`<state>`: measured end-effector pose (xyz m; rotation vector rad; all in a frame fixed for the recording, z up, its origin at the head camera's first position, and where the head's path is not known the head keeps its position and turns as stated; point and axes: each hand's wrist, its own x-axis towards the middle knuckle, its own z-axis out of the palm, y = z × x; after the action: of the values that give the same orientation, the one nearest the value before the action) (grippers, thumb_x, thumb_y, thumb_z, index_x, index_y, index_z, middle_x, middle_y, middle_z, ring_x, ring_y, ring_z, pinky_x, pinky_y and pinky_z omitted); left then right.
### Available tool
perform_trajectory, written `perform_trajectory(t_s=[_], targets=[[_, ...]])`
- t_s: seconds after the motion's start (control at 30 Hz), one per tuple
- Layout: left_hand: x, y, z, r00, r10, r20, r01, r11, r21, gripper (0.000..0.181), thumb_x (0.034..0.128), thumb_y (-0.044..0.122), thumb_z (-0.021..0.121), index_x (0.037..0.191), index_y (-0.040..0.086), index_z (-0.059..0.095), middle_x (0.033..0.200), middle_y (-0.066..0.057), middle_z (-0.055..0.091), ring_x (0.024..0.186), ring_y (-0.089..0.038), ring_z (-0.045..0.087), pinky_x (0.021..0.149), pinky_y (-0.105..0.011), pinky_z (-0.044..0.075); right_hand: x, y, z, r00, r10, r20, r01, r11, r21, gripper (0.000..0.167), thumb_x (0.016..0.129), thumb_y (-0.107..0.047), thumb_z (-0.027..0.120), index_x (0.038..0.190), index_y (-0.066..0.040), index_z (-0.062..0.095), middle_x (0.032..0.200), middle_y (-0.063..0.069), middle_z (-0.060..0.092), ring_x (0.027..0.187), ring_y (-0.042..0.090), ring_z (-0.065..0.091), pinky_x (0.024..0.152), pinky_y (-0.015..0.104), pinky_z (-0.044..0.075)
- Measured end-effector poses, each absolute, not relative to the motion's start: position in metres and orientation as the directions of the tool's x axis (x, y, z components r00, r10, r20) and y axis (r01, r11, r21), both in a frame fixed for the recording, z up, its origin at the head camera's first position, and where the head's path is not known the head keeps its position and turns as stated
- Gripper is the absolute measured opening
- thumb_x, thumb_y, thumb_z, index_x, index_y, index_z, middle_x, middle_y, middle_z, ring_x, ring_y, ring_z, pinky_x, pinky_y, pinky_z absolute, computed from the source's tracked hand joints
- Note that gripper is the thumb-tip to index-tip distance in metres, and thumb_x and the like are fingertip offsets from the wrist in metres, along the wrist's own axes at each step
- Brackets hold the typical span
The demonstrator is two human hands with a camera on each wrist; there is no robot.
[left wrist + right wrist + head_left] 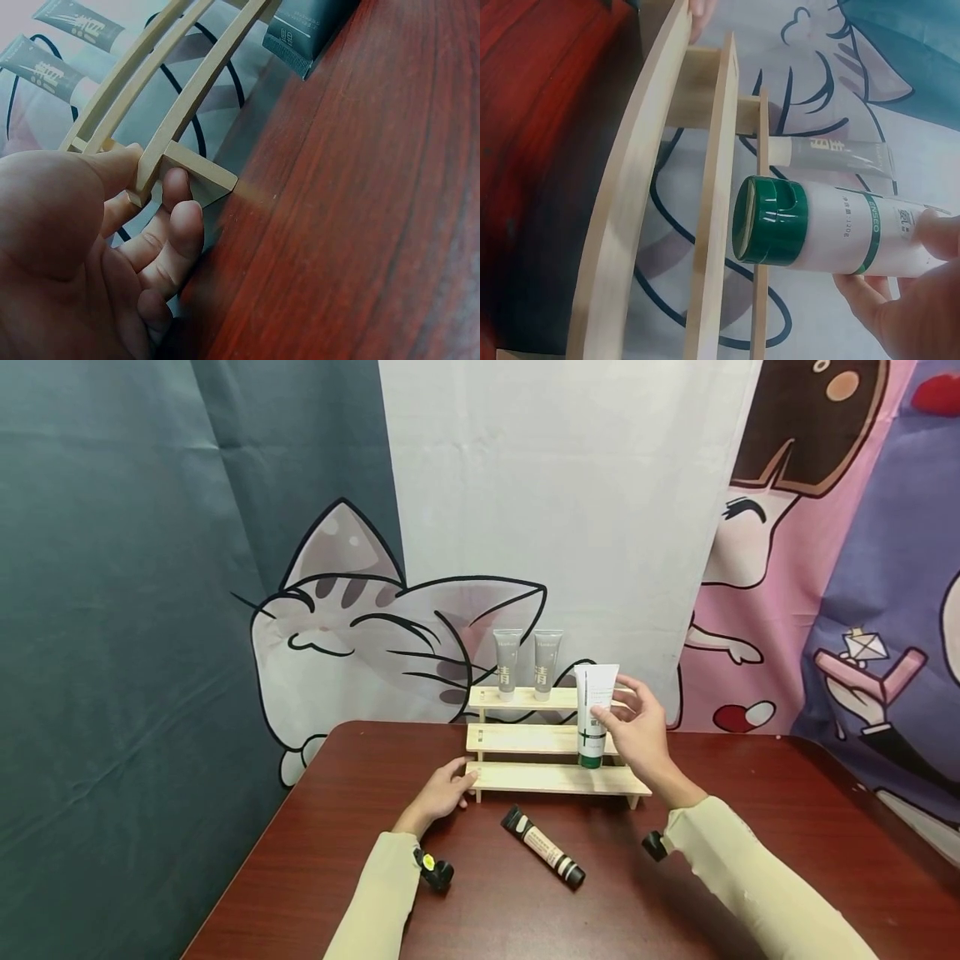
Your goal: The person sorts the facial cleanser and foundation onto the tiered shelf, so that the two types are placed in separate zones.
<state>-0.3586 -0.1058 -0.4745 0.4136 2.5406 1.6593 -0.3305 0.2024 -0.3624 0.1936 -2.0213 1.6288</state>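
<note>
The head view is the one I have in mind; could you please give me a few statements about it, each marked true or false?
1. The right hand holds the white tube. True.
2. The left hand is lifted well away from the rack. False: it grips one end of the rack.
3. The white tube's cap points down. True.
4. The grey tubes lie flat. False: both grey tubes stand upright on the top step.
5. The black tube lies on the table. True.
</note>
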Motion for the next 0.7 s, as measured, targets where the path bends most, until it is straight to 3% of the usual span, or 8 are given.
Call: perform_trajectory(t_s=[0.37, 0.7], targets=[[-0.357, -0.106, -0.472, -0.958, 0.274, 0.088, 0.19, 0.376, 0.907, 0.052, 0.1037, 0.023, 0.054, 0.144, -0.007, 0.042, 0.08, -0.01, 0.067, 0.055, -0.014, 0.054, 0.067, -0.03, 0.049, -0.342, 0.203, -0.356, -0.828, 0.241, 0.507, -0.463, 0.215, -0.86, 0.061, 0.087, 0.005, 0.072, 0.142, -0.004, 0.046, 0.115, 0.017, 0.06, 0.087, 0.01, 0.063, 0.074, 0.018, 0.052], [-0.357, -0.106, -0.473, -0.959, 0.271, 0.081, 0.183, 0.375, 0.909, 0.053, 0.1036, 0.023, 0.055, 0.145, -0.007, 0.041, 0.08, -0.01, 0.067, 0.055, -0.014, 0.053, 0.068, -0.03, 0.049, -0.351, 0.2, -0.345, -0.833, 0.251, 0.493, -0.461, 0.176, -0.87, 0.062, 0.089, 0.004, 0.07, 0.144, -0.004, 0.043, 0.122, 0.022, 0.058, 0.094, 0.014, 0.063, 0.078, 0.018, 0.051]])
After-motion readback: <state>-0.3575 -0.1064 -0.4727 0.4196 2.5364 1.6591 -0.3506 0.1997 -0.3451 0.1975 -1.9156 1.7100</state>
